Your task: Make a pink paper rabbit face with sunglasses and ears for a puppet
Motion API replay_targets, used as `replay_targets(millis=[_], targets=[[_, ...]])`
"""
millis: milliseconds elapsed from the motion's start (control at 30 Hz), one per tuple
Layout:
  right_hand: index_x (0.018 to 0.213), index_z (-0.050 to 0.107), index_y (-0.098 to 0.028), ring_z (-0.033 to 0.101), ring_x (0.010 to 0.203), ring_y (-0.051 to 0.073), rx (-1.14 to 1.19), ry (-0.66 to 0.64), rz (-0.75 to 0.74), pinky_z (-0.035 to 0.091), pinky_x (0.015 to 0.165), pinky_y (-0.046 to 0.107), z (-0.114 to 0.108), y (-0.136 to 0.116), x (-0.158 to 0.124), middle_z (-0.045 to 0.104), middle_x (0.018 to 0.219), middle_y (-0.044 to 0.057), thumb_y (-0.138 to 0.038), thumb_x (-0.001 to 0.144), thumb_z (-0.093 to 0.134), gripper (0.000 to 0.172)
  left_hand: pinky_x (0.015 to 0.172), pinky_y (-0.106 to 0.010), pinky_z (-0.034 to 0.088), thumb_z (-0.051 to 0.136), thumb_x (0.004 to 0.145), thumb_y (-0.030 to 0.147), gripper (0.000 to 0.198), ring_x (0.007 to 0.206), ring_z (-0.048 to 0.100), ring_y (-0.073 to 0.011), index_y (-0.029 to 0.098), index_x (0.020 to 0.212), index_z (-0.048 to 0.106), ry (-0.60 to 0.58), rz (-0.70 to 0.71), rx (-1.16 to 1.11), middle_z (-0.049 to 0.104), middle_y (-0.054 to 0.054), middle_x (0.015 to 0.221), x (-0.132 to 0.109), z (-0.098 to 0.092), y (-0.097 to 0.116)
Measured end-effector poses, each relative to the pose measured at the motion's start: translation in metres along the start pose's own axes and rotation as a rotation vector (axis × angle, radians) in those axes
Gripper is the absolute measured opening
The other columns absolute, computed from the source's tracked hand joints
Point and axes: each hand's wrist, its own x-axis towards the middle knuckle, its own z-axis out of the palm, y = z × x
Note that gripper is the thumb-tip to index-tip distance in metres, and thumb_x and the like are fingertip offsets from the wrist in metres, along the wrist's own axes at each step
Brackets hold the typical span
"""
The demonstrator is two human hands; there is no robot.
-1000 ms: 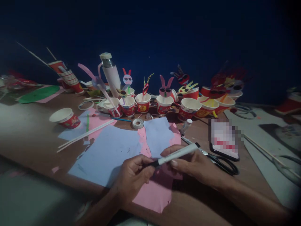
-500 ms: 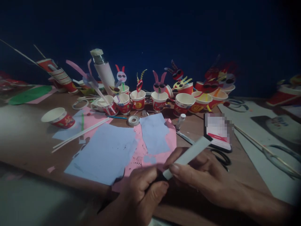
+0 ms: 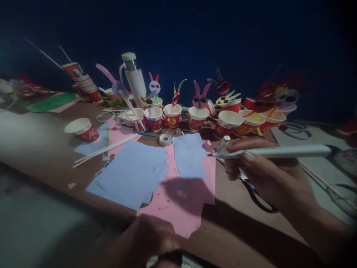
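Gripping a white marker [image 3: 279, 152] in the right hand [image 3: 264, 173], grip clamped round the fore part of the barrel. Held near level and clear above the desk [image 3: 41, 149], bare tip pointing left just over the right edge of the pink paper [image 3: 181, 201], probably to keep ink off the sheets. Down at the near edge, the left hand [image 3: 147, 238], low and dim; cannot tell whether that grip is apart or together, nor what the dark thing beside the wrist is. Lying flat over the pink paper, two blue sheets [image 3: 131, 175], torn edges overlapping, likely laid out as working stock within easy reach. Under the right hand, scissors [image 3: 258, 199], handles nearer the body, part hidden. Just beyond the sheets, a tape roll [image 3: 165, 139] and a small white-capped tube [image 3: 224, 141]; behind those, a crowded row of paper cups [image 3: 173, 116] with cut-out faces, closing off the far side. Room to move mostly at the left, past the lone cup [image 3: 82, 130] and white sticks [image 3: 106, 149], and along the near edge
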Motion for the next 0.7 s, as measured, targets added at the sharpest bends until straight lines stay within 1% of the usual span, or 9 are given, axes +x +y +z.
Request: replay_targets(millis=[100,133,200,267,333,400,500,600,700], targets=[[0.09,0.067,-0.028,0.059,0.064,0.016,0.044,0.04,0.037,0.046,0.055,0.029,0.004,0.011,-0.001,0.066,0.074,0.001,-0.031,0.084,0.057,0.012,0.081,-0.03,0.05,0.053,0.08,0.021,0.015,0.094,0.06,-0.0204,0.022,0.089,0.064,-0.071,0.153,0.15,0.068,-0.006,0.098,0.017,-0.008,-0.015],[0.088,0.067,-0.026,0.059,0.064,0.016,0.066,0.027,0.065,0.047,0.056,0.029,0.007,0.018,-0.002,0.065,0.073,0.001,-0.032,0.084,0.057,0.012,0.086,-0.032,0.049,0.054,0.08,0.019,0.014,0.101,0.058,-0.0217,0.02,0.088,0.064,-0.08,0.195,0.203,0.067,-0.007,0.104,0.023,-0.009,-0.02],[0.082,0.066,-0.023,0.058,0.06,0.015,0.106,0.004,0.129,0.046,0.053,0.027,0.014,0.033,-0.006,0.063,0.065,0.0,-0.037,0.083,0.058,0.016,0.09,-0.035,0.046,0.054,0.081,0.018,0.011,0.107,0.055,-0.0231,0.017,0.087,0.063,-0.051,0.26,0.283,0.065,-0.008,0.111,0.032,-0.007,-0.03],[0.075,0.062,-0.02,0.055,0.052,0.013,0.104,0.021,0.207,0.045,0.049,0.025,0.023,0.046,-0.01,0.059,0.057,-0.002,-0.036,0.081,0.06,0.017,0.09,-0.035,0.045,0.054,0.082,0.019,0.011,0.107,0.055,-0.0232,0.015,0.086,0.063,-0.02,0.307,0.315,0.065,-0.009,0.111,0.036,-0.003,-0.038],[0.079,0.06,-0.02,0.056,0.051,0.012,0.073,0.031,0.247,0.045,0.05,0.025,0.031,0.055,-0.013,0.06,0.056,-0.003,-0.033,0.081,0.061,0.013,0.089,-0.035,0.046,0.052,0.083,0.02,0.011,0.103,0.056,-0.0223,0.014,0.086,0.062,-0.031,0.34,0.328,0.065,-0.01,0.109,0.037,0.0,-0.044],[0.085,0.059,-0.019,0.059,0.056,0.012,0.003,0.011,0.276,0.047,0.054,0.025,0.038,0.058,-0.015,0.063,0.061,-0.002,-0.031,0.083,0.058,0.013,0.086,-0.034,0.046,0.051,0.085,0.021,0.013,0.101,0.057,-0.022,0.013,0.086,0.061,-0.063,0.37,0.356,0.064,-0.01,0.109,0.037,0.001,-0.047],[0.087,0.058,-0.018,0.06,0.063,0.013,-0.142,-0.068,0.327,0.047,0.057,0.024,0.045,0.062,-0.015,0.066,0.071,0.001,-0.032,0.085,0.056,0.014,0.081,-0.035,0.047,0.048,0.087,0.023,0.016,0.099,0.056,-0.0235,0.012,0.087,0.061,-0.115,0.41,0.437,0.064,-0.012,0.108,0.039,0.0,-0.047],[0.082,0.058,-0.018,0.056,0.06,0.012,-0.245,-0.122,0.318,0.044,0.054,0.023,0.049,0.071,-0.016,0.063,0.07,0.0,-0.031,0.084,0.057,0.013,0.076,-0.035,0.046,0.046,0.088,0.025,0.019,0.096,0.056,-0.024,0.013,0.083,0.06,-0.14,0.444,0.492,0.064,-0.012,0.103,0.042,-0.001,-0.045],[0.074,0.053,-0.018,0.053,0.056,0.011,-0.279,-0.116,0.313,0.041,0.051,0.022,0.051,0.08,-0.015,0.059,0.063,-0.002,-0.031,0.084,0.057,0.016,0.076,-0.035,0.044,0.045,0.089,0.028,0.022,0.094,0.056,-0.0238,0.014,0.081,0.06,-0.149,0.455,0.516,0.065,-0.011,0.103,0.046,-0.001,-0.044]])
